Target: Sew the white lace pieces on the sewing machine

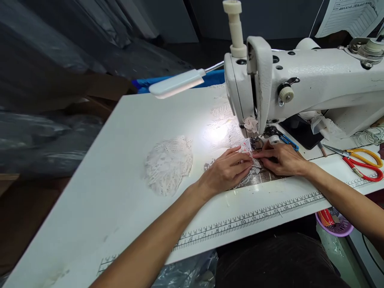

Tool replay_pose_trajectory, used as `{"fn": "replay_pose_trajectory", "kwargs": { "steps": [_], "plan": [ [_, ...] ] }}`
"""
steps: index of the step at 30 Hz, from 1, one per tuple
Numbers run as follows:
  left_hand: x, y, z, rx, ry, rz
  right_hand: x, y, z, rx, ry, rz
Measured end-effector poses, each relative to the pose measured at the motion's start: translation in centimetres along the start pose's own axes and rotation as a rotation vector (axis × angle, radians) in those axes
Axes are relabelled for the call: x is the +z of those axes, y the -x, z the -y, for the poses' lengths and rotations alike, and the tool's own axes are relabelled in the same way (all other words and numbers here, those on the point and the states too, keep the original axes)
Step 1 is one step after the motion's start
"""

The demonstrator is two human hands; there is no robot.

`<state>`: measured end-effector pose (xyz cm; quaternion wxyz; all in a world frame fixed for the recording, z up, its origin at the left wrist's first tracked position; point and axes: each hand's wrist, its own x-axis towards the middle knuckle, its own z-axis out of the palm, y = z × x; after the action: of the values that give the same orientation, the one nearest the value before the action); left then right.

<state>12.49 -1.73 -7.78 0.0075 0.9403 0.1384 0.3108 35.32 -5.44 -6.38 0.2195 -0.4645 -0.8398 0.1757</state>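
Observation:
White lace (255,163) lies under the needle area of a white sewing machine (315,80), partly hidden by my fingers. My left hand (229,170) is closed at the lace's left side, its fingertips meeting near the presser foot (255,143) and its outermost finger stretched away. On the right, my right hand (277,158) pinches the lace edge, index finger pointing at the left fingertips. A small part with red marks (246,146) shows just above my left fingers. Further left on the table rests a gathered bundle of white lace (169,166).
More lace (223,112) spreads behind the needle area. A lamp (177,83) hangs over the white table (126,192). Scissors (360,160), a dark phone (301,131) and a blue-handled tool (288,141) lie at right. A purple basket (342,228) sits below the ruler-marked edge.

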Motion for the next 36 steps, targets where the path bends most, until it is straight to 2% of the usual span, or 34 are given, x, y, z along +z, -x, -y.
{"fn": "replay_pose_trajectory", "kwargs": {
  "steps": [9,17,20,25,28,36],
  "plan": [
    [-0.2,-0.3,-0.4,0.028,-0.034,-0.027,-0.1,0.1,0.5,0.011,0.083,0.011],
    [0.0,-0.2,-0.2,0.038,-0.039,-0.011,-0.4,0.4,0.4,0.205,-0.197,-0.055],
    [0.1,-0.1,-0.1,0.016,-0.029,0.004,-0.3,0.7,0.5,0.137,-0.119,-0.070],
    [0.1,0.0,-0.2,0.014,-0.020,-0.003,-0.2,1.2,1.0,-0.046,0.009,0.013],
    [-0.1,0.0,-0.4,0.005,-0.008,0.008,0.0,1.4,1.3,-0.133,0.088,0.018],
    [-0.6,-0.4,-0.6,-0.090,-0.150,0.018,0.3,1.4,1.4,-0.203,0.201,0.044]
  ]
}}
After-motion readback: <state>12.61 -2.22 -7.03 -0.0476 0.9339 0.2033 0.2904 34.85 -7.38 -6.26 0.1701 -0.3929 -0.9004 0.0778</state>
